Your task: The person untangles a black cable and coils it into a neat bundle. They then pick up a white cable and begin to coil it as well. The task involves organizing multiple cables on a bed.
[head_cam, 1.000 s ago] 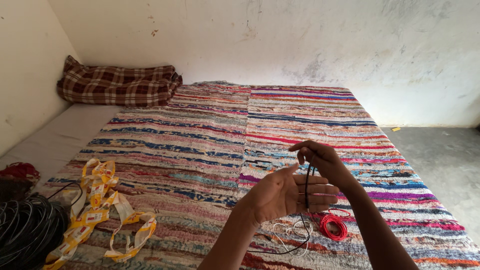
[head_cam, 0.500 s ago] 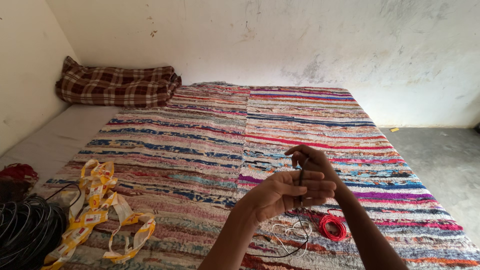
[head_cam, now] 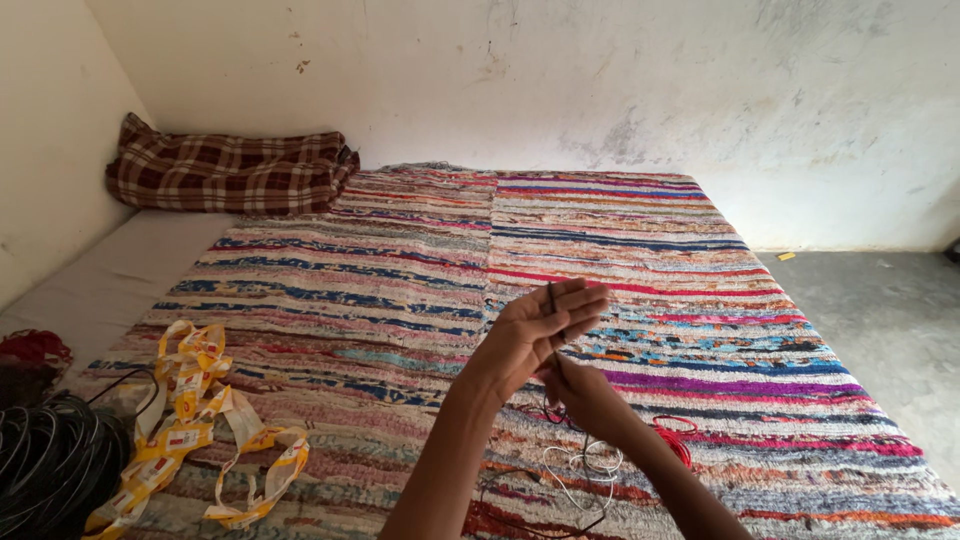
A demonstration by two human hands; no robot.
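My left hand [head_cam: 540,332] is raised over the striped rag rug [head_cam: 420,250], its fingers loosely curled with a thin black wire [head_cam: 553,305] running across the palm. My right hand [head_cam: 585,395] sits lower, just behind and below the left, pinching the same black wire, which trails down to the rug. A small white wire coil [head_cam: 590,465] and a red wire coil [head_cam: 672,440] lie on the rug under my forearms; the red coil is partly hidden by my right arm.
A yellow printed strip [head_cam: 200,410] lies tangled at the left. A large black cable coil [head_cam: 50,460] is at the bottom left, a red bundle [head_cam: 35,348] above it. A plaid blanket [head_cam: 230,172] rests by the far wall. Bare concrete floor [head_cam: 880,310] is right.
My left hand rose and turned, fingers closing around the black wire. My right hand dropped from above the left to below it, drawing the wire down.
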